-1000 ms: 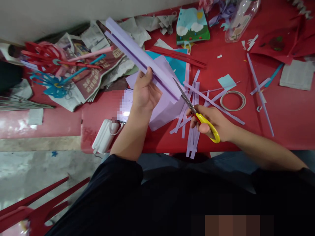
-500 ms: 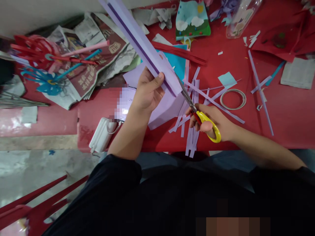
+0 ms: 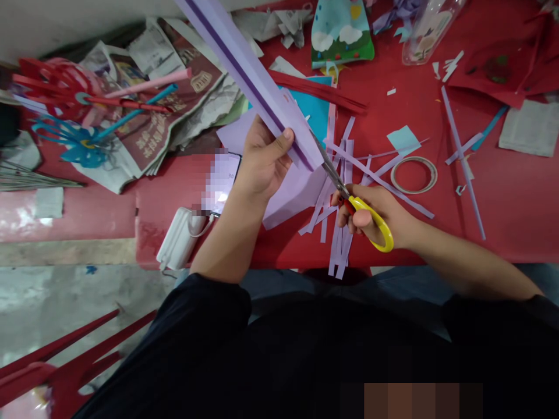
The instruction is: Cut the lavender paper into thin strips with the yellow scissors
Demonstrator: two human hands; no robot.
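My left hand is closed on a long folded sheet of lilac paper that slants up to the top left over the red table. My right hand grips yellow-handled scissors; their blades meet the paper's near end just right of my left thumb. Several cut lilac strips lie on the table under and around my right hand. More lilac sheets lie flat beneath the held paper.
A tape ring lies right of the scissors. A phone and white power bank sit by my left forearm. Newspapers, paper flowers, a paper picture and a clear bottle crowd the far side.
The lilac paper has slid up and away so my left hand now holds nearer its end. The scissor blades have closed into the paper's near edge.
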